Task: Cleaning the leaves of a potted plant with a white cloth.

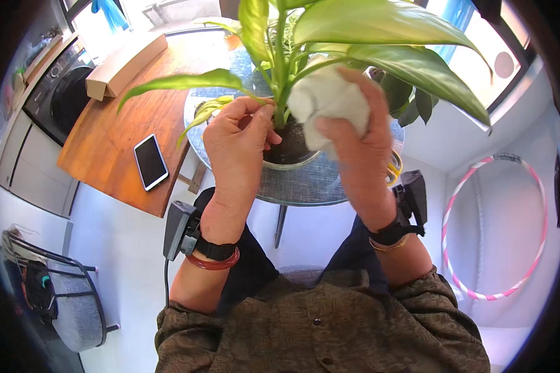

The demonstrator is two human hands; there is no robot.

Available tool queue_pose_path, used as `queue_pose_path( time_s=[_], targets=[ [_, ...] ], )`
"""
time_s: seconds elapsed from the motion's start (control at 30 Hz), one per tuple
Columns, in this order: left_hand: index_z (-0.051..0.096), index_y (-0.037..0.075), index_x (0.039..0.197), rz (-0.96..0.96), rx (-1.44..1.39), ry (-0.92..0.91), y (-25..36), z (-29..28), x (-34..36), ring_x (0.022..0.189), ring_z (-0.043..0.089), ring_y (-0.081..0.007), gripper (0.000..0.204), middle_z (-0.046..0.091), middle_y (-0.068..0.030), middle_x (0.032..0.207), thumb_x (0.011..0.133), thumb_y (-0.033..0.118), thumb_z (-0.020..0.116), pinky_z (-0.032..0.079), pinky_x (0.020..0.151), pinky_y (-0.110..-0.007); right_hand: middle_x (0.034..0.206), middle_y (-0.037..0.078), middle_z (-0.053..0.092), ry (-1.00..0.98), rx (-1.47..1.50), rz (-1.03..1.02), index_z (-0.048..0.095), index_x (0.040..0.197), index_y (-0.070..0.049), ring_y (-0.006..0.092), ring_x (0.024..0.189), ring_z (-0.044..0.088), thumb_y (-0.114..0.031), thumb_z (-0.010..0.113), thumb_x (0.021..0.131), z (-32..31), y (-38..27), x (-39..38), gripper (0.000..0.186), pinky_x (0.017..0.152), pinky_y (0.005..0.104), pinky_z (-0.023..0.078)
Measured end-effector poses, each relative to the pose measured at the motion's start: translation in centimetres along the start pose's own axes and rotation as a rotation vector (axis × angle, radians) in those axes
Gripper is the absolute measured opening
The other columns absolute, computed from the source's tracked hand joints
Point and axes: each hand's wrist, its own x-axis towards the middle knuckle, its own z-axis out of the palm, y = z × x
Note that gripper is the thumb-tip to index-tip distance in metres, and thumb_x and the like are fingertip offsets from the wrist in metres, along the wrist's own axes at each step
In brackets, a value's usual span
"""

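A potted plant with broad green leaves (392, 25) stands in front of me, its thick stem (281, 81) rising from dark soil (290, 144) in a round pot. My left hand (239, 133) is closed at the left of the stem, thumb and forefinger pinched at the stalk of a long leaf (186, 84) that points left. In my right hand (364, 146) is a crumpled white cloth (328, 99), bunched in the fingers just right of the stem and under a big leaf. The right hand is slightly smeared by motion.
The pot stands on a round grey table (305, 189). Yellow-handled scissors (393, 168) lie by my right wrist. On the wooden table (112, 155) at left are a phone (150, 162) and a long cardboard box (127, 64). A pink-and-white hoop (445, 239) leans at right.
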Motion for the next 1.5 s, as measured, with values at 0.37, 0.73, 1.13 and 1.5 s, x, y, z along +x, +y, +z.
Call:
queue_pose_path(
  time_s=[0.37,0.73,1.13,1.5],
  targets=[
    [0.061,-0.001,0.088,0.008,0.038,-0.03,0.4,0.2,-0.2,0.051,0.057,-0.0088,0.01,0.06,-0.0041,0.067,0.088,0.008,0.056,0.041,0.046,-0.019,0.099,0.009,0.058,-0.097,-0.062,-0.003,0.054,0.114,-0.006,0.0156,0.092,0.055,0.0,0.064,0.068,-0.5,-0.9,1.2,0.047,0.081,0.0276,0.045],
    [0.059,0.001,0.088,-0.019,0.02,-0.027,0.2,0.1,-0.2,0.049,0.057,-0.0077,0.008,0.06,-0.0043,0.063,0.088,0.008,0.056,0.039,0.044,-0.018,0.108,0.006,0.056,-0.183,-0.255,0.057,0.055,0.119,-0.008,0.0137,0.098,0.052,0.001,0.062,0.069,-0.8,-0.3,0.0,0.052,0.088,0.0262,0.041],
    [0.061,0.001,0.089,0.016,0.073,-0.003,0.3,0.1,-0.2,0.057,0.053,-0.0036,0.008,0.06,-0.0015,0.068,0.089,0.007,0.056,0.039,0.049,-0.018,0.106,0.016,0.057,-0.231,-0.248,-0.1,0.054,0.118,-0.01,0.0326,0.096,0.056,0.0,0.066,0.065,-1.0,-0.7,-1.3,0.054,0.083,0.0367,0.046],
    [0.061,0.002,0.086,0.103,-0.089,-0.041,-1.1,-0.1,0.1,0.068,0.051,-0.0015,0.006,0.061,0.0013,0.077,0.081,0.0,0.062,0.041,0.058,-0.017,0.103,0.018,0.051,-0.368,-0.526,-0.374,0.055,0.115,-0.012,0.0367,0.092,0.056,-0.003,0.067,0.068,0.6,-1.8,-0.6,0.05,0.077,0.0409,0.048]
  ],
)
